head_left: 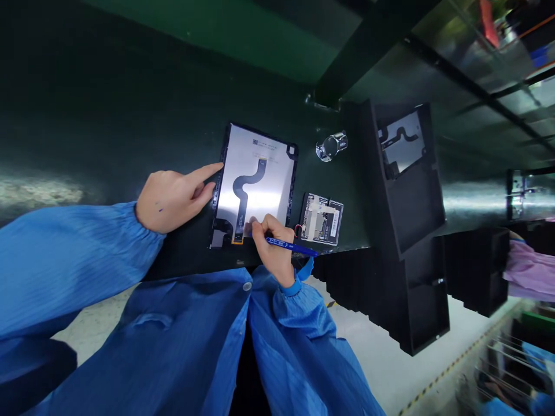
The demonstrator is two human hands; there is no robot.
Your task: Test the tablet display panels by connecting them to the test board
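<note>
Hands apart, both at the panel (269, 202): left hand (171, 199) by its left edge, one finger out; right hand (271, 248) at its near end, gripping a blue pen (290, 247). Long side straight ahead.

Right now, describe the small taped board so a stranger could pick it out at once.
On the dark workbench, find the large silver-backed panel with its black ribbon cable. Beside it lies a small square circuit board patched with pale tape.

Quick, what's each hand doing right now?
Left hand: open, index finger extended, holding nothing.
Right hand: closed, fingers gripping a slim blue pen.
</note>
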